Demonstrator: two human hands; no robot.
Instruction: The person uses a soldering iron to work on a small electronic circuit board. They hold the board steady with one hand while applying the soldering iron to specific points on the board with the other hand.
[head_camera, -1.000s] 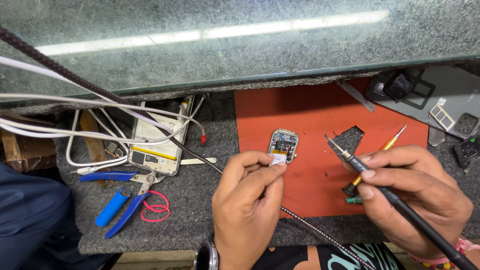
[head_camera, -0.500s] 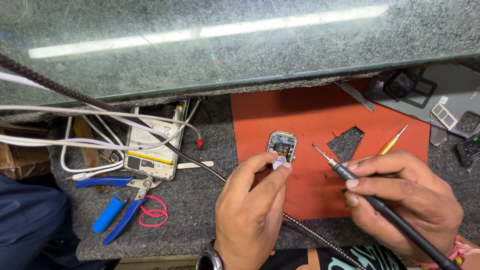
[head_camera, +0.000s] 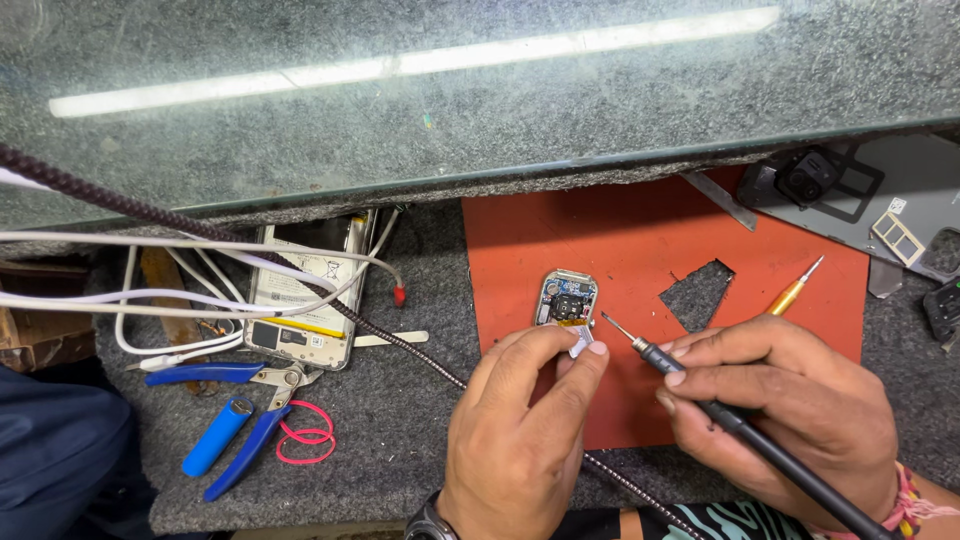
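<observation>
Pinching a small circuit board (head_camera: 566, 300) by its lower edge, the left hand (head_camera: 520, 430) steadies it on an orange mat (head_camera: 640, 250). Wrapped shut around a black soldering iron (head_camera: 740, 430), the right hand (head_camera: 790, 410) points its tip beside the board; blue pliers (head_camera: 235, 400) lie well apart.

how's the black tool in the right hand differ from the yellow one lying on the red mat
The black tool is gripped in the right hand, its thin metal tip aimed at the small circuit board; the yellow tool lies loose on the red mat, untouched. The black tool is dark and looks longer, running off the frame's lower edge; the yellow tool is bright and shows only a short part past the hand. Both are slim with pointed metal tips.
</observation>
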